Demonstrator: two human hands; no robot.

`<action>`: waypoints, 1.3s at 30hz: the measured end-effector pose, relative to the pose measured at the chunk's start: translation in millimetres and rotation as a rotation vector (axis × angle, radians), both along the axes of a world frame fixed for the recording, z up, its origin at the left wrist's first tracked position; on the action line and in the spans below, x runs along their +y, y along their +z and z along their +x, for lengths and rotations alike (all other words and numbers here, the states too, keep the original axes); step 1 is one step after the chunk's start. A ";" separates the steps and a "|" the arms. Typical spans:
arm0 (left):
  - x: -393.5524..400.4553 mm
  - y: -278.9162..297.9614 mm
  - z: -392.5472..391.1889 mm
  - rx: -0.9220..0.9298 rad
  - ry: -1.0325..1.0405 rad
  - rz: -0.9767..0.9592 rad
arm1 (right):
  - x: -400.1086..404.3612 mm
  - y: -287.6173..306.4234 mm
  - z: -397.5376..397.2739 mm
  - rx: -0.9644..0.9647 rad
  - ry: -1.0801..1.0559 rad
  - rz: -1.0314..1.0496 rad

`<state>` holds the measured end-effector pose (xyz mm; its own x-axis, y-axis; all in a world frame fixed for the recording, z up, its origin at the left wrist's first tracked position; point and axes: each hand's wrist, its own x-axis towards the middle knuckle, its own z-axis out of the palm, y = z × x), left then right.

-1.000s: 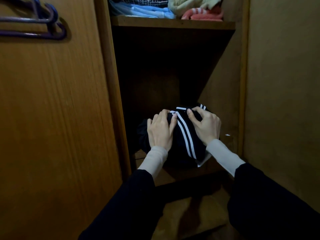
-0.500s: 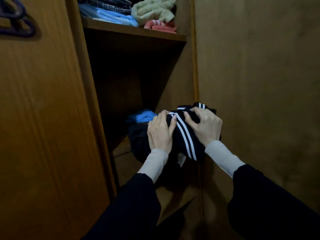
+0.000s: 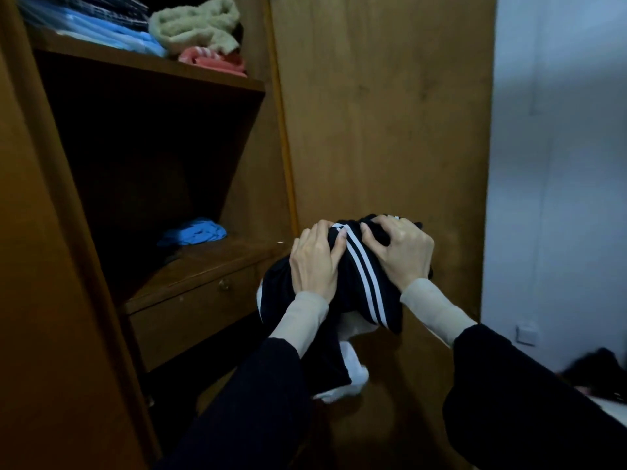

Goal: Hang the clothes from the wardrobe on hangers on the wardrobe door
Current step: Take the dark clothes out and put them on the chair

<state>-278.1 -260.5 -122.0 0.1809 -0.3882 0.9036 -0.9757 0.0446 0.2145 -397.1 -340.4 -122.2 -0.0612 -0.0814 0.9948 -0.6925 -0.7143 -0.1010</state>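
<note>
Left hand (image 3: 314,264) and right hand (image 3: 402,254) are clutching a bundled black jacket (image 3: 359,279) — fingers curled into the cloth, keeping it gathered — outside the wardrobe (image 3: 190,276)

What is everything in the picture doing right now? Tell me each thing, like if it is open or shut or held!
black striped garment: bunched, held in both hands, outside the wardrobe
left hand: gripping the garment
right hand: gripping the garment
wardrobe door: open
drawer: shut
blue cloth: crumpled, lying on the lower shelf
beige towel: rumpled, on the upper shelf
pink cloth: folded, under the towel
</note>
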 end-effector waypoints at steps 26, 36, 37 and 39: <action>67.0 -132.8 -307.5 0.196 -0.420 0.387 | 111.9 -128.0 -331.7 0.138 -0.355 0.252; 88.6 -161.6 -342.7 0.188 -0.492 0.455 | 142.2 -166.2 -368.9 0.130 -0.439 0.340; 89.4 -165.9 -343.7 0.194 -0.504 0.460 | 143.7 -171.2 -370.7 0.136 -0.446 0.364; 90.5 -178.1 -345.2 0.200 -0.533 0.488 | 147.7 -184.0 -373.3 0.140 -0.444 0.414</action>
